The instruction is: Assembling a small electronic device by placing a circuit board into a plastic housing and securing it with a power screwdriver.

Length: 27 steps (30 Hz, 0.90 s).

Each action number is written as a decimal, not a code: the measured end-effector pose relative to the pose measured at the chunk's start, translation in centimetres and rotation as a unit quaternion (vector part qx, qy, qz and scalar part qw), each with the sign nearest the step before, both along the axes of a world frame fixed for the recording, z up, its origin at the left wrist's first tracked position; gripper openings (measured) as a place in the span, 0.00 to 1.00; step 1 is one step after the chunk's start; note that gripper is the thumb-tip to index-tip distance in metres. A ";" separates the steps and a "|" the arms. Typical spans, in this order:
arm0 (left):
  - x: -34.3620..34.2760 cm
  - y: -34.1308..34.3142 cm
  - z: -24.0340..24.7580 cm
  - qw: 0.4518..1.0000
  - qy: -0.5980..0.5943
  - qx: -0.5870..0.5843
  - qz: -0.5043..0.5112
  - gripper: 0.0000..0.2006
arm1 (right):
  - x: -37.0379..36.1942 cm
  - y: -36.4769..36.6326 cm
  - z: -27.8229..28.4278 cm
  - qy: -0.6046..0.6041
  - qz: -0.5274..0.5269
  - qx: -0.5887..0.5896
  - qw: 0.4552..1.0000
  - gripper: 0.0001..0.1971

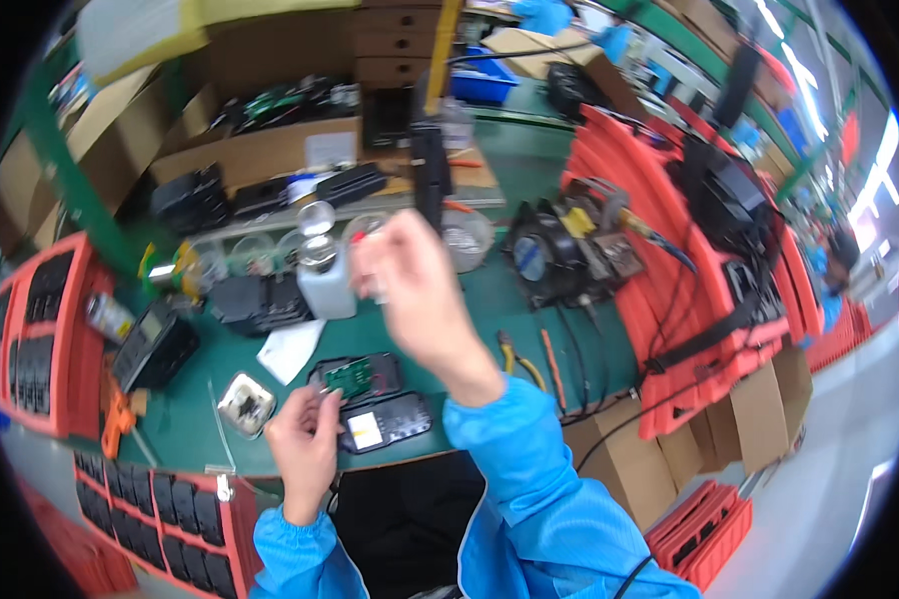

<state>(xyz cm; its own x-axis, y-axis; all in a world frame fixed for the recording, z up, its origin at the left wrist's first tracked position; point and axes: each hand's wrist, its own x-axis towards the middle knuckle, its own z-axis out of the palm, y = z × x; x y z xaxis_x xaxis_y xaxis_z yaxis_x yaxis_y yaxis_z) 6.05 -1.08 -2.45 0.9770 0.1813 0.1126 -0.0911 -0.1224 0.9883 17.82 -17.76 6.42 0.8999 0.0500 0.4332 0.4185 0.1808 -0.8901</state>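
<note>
Blue sleeves run up from the lower edge of my view, elastic cuffs ending at both wrists. I have the left hand (307, 434) low over the near edge of the green worktop (469, 339), thumb and fingers drawn together at the near-left corner of a green circuit board (348, 378); I can't tell whether they pinch it. My right hand (410, 275) is raised further out, fingers curled and blurred, so I can't tell if anything is in them.

The circuit board sits in the far half of an opened black casing (386, 373), reddish detail at its right. The near half (402, 417) lies just beside it, bearing a pale yellow-white square (365, 430).

Left of these are a white sheet (290, 349) and a small dish (247, 402) of dark bits. My right forearm blocks some worktop; beyond it lie yellow-handled pliers (509, 357) and a black fan (542, 252). A white dispenser bottle (328, 293) stands near the raised hand.
</note>
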 end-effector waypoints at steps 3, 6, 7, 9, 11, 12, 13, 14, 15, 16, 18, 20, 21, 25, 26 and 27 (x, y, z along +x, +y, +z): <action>0.1 0.4 -0.5 1.000 0.004 -0.006 -0.006 0.05 | -0.2 2.3 0.0 -0.112 -0.156 -0.220 0.956 0.04; 0.3 0.1 -0.5 1.000 0.000 -0.014 -0.008 0.05 | 0.4 1.7 -0.3 -0.232 -0.206 -0.359 0.880 0.03; 0.4 0.1 -0.7 1.000 0.000 -0.012 -0.004 0.05 | 0.5 1.8 -0.5 -0.228 -0.217 -0.363 0.877 0.03; 0.7 0.0 -1.0 1.000 -0.001 -0.010 0.007 0.05 | 0.7 2.1 -0.7 -0.265 -0.221 -0.381 0.858 0.06; 0.7 0.3 -0.9 1.000 0.003 -0.010 -0.005 0.05 | 0.8 2.3 -0.7 -0.277 -0.226 -0.396 0.845 0.07; 0.7 0.7 -0.8 1.000 0.005 -0.006 -0.006 0.06 | 0.9 2.5 -0.5 -0.278 -0.230 -0.407 0.839 0.07; 0.6 0.7 -0.7 1.000 0.007 -0.001 -0.005 0.07 | 1.0 2.7 -0.3 -0.279 -0.233 -0.416 0.834 0.06; 0.4 0.5 -0.8 1.000 0.009 -0.002 -0.011 0.07 | 0.9 2.6 -0.2 -0.280 -0.235 -0.425 0.828 0.06; 0.3 0.5 -1.0 1.000 0.010 -0.001 -0.013 0.07 | 0.9 2.5 -0.3 -0.280 -0.237 -0.426 0.827 0.06; 0.3 0.5 -1.1 1.000 0.012 0.001 -0.013 0.07 | 0.9 2.5 -0.4 -0.280 -0.232 -0.432 0.825 0.06; 0.5 0.5 -1.1 1.000 0.013 0.002 -0.013 0.07 | 0.9 2.6 -0.6 -0.281 -0.219 -0.444 0.822 0.06; 0.7 0.8 -1.0 1.000 0.009 0.005 -0.014 0.07 | 1.0 2.7 -0.5 -0.281 -0.220 -0.451 0.818 0.07; 0.7 0.8 -1.0 1.000 0.009 0.006 -0.014 0.07 | 0.9 2.9 -0.4 -0.281 -0.221 -0.458 0.814 0.07; 0.6 0.5 -1.0 1.000 0.001 -0.001 -0.009 0.07 | 0.7 3.1 -0.3 -0.271 -0.219 -0.477 0.807 0.08; 0.6 0.5 -1.0 1.000 0.002 -0.001 -0.010 0.07 | 0.6 3.1 -0.3 -0.266 -0.219 -0.481 0.806 0.08; 0.5 0.6 -0.9 1.000 0.003 -0.003 -0.008 0.07 | 0.7 3.1 -0.2 -0.265 -0.220 -0.482 0.806 0.08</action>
<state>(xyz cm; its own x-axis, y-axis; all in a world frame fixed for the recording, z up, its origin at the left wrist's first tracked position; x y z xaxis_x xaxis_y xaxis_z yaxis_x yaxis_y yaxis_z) 6.59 -0.51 -3.35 0.9804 0.1663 0.1053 -0.0867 -0.1153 0.9895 18.49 -14.62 6.25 0.6230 0.3204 0.7136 0.6218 -0.7564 -0.2033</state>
